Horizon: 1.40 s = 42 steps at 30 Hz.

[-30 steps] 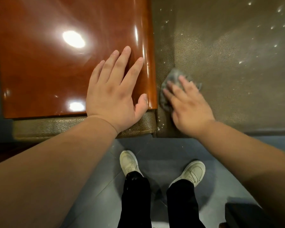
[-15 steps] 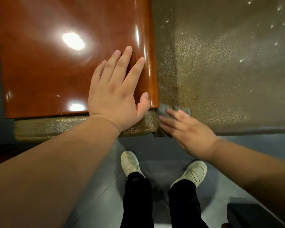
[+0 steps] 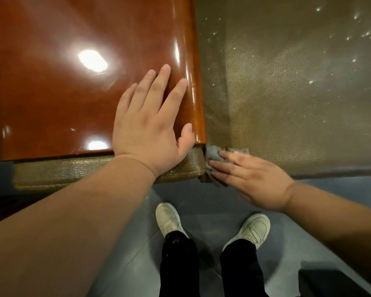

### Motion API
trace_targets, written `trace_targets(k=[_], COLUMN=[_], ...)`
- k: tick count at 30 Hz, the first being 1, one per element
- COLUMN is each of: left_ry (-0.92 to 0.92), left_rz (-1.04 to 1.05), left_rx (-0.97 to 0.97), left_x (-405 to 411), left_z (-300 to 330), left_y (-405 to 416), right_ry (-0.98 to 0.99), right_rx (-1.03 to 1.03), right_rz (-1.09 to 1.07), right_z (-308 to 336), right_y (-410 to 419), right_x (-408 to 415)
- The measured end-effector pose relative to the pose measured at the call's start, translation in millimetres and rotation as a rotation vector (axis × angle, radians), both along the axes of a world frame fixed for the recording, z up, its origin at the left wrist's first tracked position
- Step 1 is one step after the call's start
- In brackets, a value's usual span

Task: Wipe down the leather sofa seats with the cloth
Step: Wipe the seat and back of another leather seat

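Both hands nearly as before.

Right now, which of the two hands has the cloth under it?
The right hand. Its straight fingers press the grey cloth at the seat's front corner. The left hand lies flat on the glossy wooden armrest top, with no cloth.

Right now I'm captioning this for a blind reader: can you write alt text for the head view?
A right hand presses a grey cloth onto the front corner of an olive leather sofa seat. The left hand rests flat on the glossy wooden armrest beside it.
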<state>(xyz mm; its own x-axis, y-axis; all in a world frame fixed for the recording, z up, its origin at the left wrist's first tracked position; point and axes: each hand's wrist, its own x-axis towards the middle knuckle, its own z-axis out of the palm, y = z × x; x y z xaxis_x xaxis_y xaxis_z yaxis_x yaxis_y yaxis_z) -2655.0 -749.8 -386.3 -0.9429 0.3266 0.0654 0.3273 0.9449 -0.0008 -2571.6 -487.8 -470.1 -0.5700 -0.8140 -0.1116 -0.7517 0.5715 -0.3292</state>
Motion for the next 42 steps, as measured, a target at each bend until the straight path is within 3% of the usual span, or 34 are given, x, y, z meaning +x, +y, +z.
trace_targets(k=[1, 3, 5, 6, 10, 12, 13, 15, 17, 19, 21, 23, 25, 26, 28, 31, 33, 36, 38, 40, 42], left_ry=[-0.002, -0.014, -0.024, -0.030, -0.025, -0.016, -0.006, 0.000, -0.017, -0.029, -0.031, -0.027, -0.015, -0.014, -0.023, -0.045, -0.057, -0.041, -0.028, -0.029, -0.042], left_rz=[0.001, 0.004, 0.008, 0.009, -0.002, -0.003, 0.000, -0.001, 0.004, 0.008, -0.001, 0.001, 0.002, 0.003, 0.000, 0.026, 0.015, 0.010, 0.010, 0.004, 0.026], left_rx=[0.000, -0.004, -0.010, -0.009, 0.004, 0.002, 0.004, 0.008, 0.006, 0.010, 0.018, 0.013, 0.003, 0.004, 0.001, -0.033, -0.024, 0.005, 0.003, 0.003, -0.012], left_x=[0, -1, 0, 0, -1, 0, 0, -2, -2, -1, -1, -1, -1, -1, -2, -1, -2, -1, -2, -3, -1], left_z=[0, 0, 1, 2, 3, 1, 0, -2, 0, 2, 3, 2, 0, -1, -2, 0, 2, 4, 3, 1, 1], left_y=[0, 0, 0, 0, -1, -1, -1, -1, -1, 0, 0, -1, -1, -1, 0, 0, 1, 0, 0, 1, 1], right_ry=[0.058, 0.119, 0.025, 0.012, -0.064, -0.055, -0.004, 0.057, -0.007, -0.044, -0.042, -0.058, -0.058, -0.030, -0.007, -0.124, -0.081, -0.004, 0.004, 0.046, -0.077], right_rx=[0.023, 0.079, 0.161, 0.160, 0.134, 0.067, 0.066, 0.083, 0.080, 0.080, 0.073, 0.102, 0.126, 0.142, 0.159, 0.208, 0.259, 0.275, 0.292, 0.313, 0.334], right_rz=[-0.039, -0.392, -0.738, -0.765, -0.255, -0.123, -0.146, -0.420, -0.720, -0.864, -0.694, -0.323, -0.082, -0.082, -0.328, -0.658, -0.550, -0.073, 0.123, 0.019, -0.333], right_z=[-5, -6, 3, 3, 5, 2, -2, -7, -5, -2, 2, 6, 5, 1, -1, 5, 6, 10, 10, 3, 6], right_y=[7, 14, -2, -15, -40, -19, -8, 6, -4, -34, -47, -36, -10, -2, 3, -19, -38, -30, -8, 3, 3], right_x=[-17, -65, -90, -83, -13, -22, -38, -79, -107, -94, -55, -25, -49, -72, -128, -171, -147, -87, -107, -153, -191])
